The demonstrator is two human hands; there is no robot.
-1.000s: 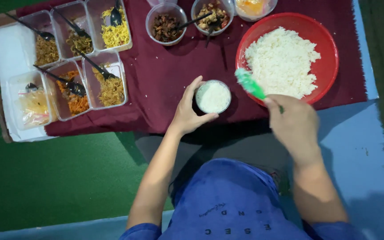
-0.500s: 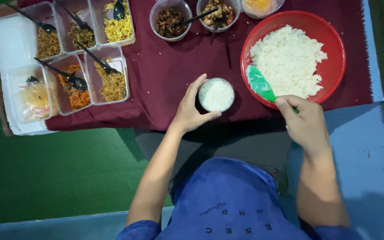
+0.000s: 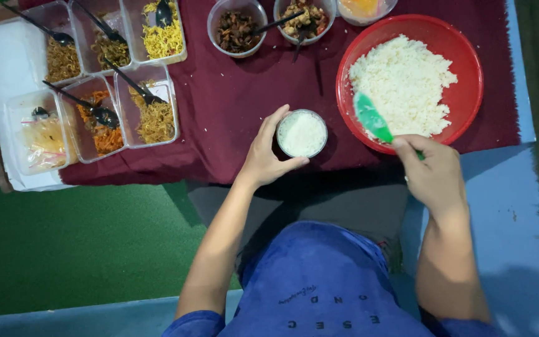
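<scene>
My left hand (image 3: 264, 154) grips a small round clear cup (image 3: 301, 133) filled with white rice, standing on the dark red cloth (image 3: 232, 93). My right hand (image 3: 432, 175) holds a green rice paddle (image 3: 372, 118) by its handle. The paddle's blade lies inside the near left rim of a big red bowl (image 3: 469, 75). A heap of white rice (image 3: 402, 84) fills the middle of that bowl.
Several clear rectangular tubs (image 3: 104, 81) of noodles and shredded side dishes with black spoons stand at the left. Round clear cups (image 3: 238, 28) of dark cooked food line the cloth's far edge. Green floor lies to the left, blue mat to the right.
My right hand has drawn the green paddle from beside the cup rightward into the red bowl's near edge. My left hand stays on the rice cup.
</scene>
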